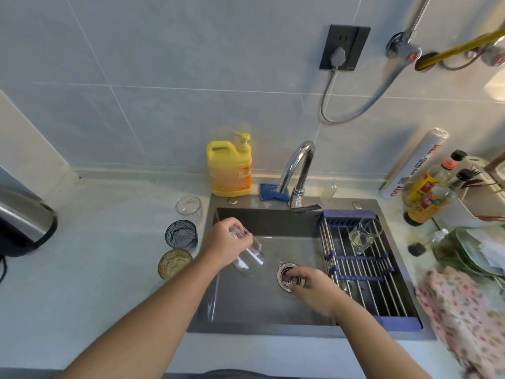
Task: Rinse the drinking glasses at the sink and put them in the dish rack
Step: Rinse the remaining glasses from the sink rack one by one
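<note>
1. We are finding the left hand, fingers curled, gripping a tilted clear glass over the left half of the sink.
2. The right hand is lying over the drain strainer; its grip we cannot tell.
3. We are judging that a wet one-handed hold could slip, cracking the glass.

On my feed: left hand and right hand bare. Left forearm and right forearm bare to the frame edge. Dark grey fabric at bottom edge between them.
</note>
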